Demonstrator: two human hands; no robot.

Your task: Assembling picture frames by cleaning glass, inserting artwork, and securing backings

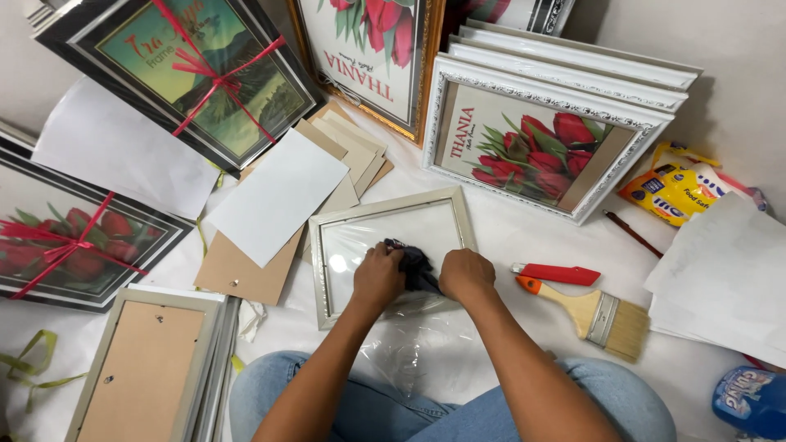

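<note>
Left hand point(378, 277) and right hand point(466, 275) both grip dark cloth point(416, 263) between them, pressed onto glass of silver picture frame point(391, 205).

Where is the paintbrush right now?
In the head view, the paintbrush lies on the floor to the right of the right hand, just below the red cutter.

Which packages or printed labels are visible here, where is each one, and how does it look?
Yellow packet: right side, beside the white frames; crumpled, yellow with blue and red patches.
Blue bottle: bottom right corner; blue with a printed label.
Printed flower inserts: in the white frame; red tulips on cream.
</note>
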